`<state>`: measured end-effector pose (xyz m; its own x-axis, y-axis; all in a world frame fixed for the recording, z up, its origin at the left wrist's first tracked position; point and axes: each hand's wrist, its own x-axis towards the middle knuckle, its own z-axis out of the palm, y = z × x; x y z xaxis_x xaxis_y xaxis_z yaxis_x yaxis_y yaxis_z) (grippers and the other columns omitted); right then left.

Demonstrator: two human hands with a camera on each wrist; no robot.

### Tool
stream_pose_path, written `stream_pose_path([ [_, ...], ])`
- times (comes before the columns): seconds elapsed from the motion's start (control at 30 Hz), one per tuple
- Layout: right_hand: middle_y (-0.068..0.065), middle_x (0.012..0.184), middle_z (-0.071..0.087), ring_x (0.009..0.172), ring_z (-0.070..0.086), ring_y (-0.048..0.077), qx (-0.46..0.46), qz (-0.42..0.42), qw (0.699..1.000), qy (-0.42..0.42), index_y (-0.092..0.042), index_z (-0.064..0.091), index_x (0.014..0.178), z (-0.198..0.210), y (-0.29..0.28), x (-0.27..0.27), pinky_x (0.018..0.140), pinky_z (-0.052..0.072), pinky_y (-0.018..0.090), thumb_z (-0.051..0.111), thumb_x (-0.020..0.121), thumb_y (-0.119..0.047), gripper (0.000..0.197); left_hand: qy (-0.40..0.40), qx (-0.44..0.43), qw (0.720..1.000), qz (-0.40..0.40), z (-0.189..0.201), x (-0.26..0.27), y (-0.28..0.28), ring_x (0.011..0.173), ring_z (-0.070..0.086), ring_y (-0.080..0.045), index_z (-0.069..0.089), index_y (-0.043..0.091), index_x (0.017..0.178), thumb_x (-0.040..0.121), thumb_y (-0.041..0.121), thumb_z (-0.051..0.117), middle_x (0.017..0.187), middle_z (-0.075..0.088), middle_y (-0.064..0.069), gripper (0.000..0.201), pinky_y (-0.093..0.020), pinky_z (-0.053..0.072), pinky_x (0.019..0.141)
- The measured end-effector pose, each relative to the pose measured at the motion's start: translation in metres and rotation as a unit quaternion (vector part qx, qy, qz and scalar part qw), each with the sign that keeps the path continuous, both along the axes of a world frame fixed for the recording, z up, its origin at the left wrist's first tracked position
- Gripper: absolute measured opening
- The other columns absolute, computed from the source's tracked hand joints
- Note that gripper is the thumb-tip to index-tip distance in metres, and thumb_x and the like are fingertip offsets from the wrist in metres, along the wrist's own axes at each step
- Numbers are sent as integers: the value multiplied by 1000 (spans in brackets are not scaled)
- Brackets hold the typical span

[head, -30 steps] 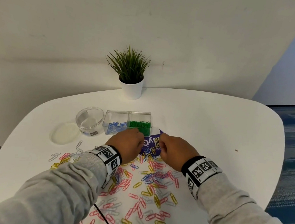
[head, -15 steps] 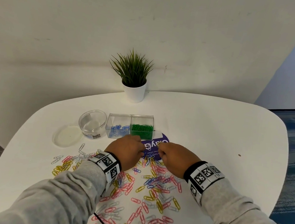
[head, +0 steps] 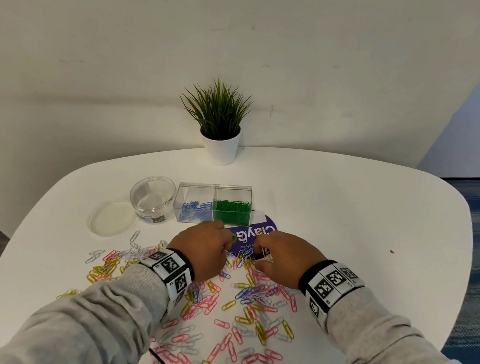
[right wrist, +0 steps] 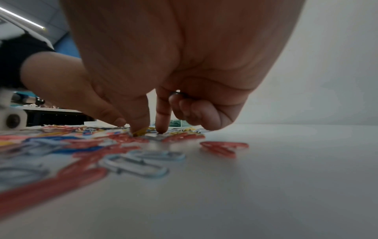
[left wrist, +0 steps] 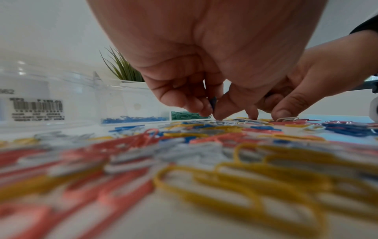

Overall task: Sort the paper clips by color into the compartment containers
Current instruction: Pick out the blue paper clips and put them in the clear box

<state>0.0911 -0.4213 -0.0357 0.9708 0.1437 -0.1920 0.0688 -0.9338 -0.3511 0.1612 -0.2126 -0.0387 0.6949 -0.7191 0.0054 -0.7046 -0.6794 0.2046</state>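
Both hands work at the far edge of the clip pile [head: 236,310], which spreads over the near half of the table [head: 349,212]. The left hand [head: 200,247] has its fingers curled down, and the left wrist view shows thumb and fingers pinched together on a blue clip [left wrist: 213,101] just above the pile. The right hand [head: 285,259] sits just at 3 o'clock of the left; its thumb and forefinger tips press down among the clips, a yellow clip [right wrist: 139,131] under the thumb, the other fingers curled in. Whether it has a clip clamped cannot be told.

The box [head: 215,185] stands at 12 o'clock of the left hand, blue clips [head: 192,210] in its left compartment, green clips [head: 232,213] in its right. At 9 o'clock of it stands a tub [head: 151,198], its lid [head: 113,219] flat on the table beside it. A purple sticker [head: 249,232] lies partly under the hands. A plant [head: 219,119] stands at the far edge.
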Motion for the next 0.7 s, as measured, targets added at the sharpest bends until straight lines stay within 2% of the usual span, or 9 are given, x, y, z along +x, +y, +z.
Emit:
stream_pose_path([
  [0.1, -5, 118, 57, 100, 56, 15, 2, 1, 1000, -5, -30, 60, 114, 1, 1, 0, 87, 48, 32, 54, 94, -46, 26, -18, 3, 1000, 8, 0, -1, 4, 101, 51, -16, 62, 23, 105, 96, 26, 47, 105, 55, 3, 18, -27, 43, 78],
  [0.27, -6, 110, 59, 94, 58, 16, -13, 16, 1000, -10, -27, 59, 107, 2, 4, -2, 82, 50, 33, 57, 93, -43, 21, -17, 24, 999, -29, -1, 0, 3, 106, 51, -17, 64, 27, 117, 99, 39, 48, 113, 57, 5, 27, -30, 44, 87],
  [0.43, -5, 102, 62, 89, 59, 16, -6, 22, 1000, 0, -25, 61, 97, 2, 8, -2, 80, 52, 33, 56, 91, -28, 9, -29, 15, 999, -26, -2, -1, 4, 99, 53, -18, 66, 27, 105, 96, 31, 49, 106, 58, 6, 19, -31, 47, 81],
  [0.57, -8, 98, 60, 87, 57, 13, 3, 13, 1000, 21, -26, 61, 93, 3, 6, -3, 75, 51, 29, 57, 83, -22, 11, -11, 19, 1000, 0, -4, -2, 8, 104, 52, -18, 61, 26, 113, 89, 26, 55, 112, 55, 4, 25, -34, 48, 86],
  [0.7, -9, 93, 59, 83, 57, 14, -4, 7, 1000, 8, -26, 60, 91, 3, 6, -2, 74, 52, 30, 56, 84, -25, 9, 4, 31, 999, 19, -4, -4, 13, 104, 50, -17, 60, 27, 116, 85, 27, 58, 113, 53, 6, 32, -34, 49, 87],
])
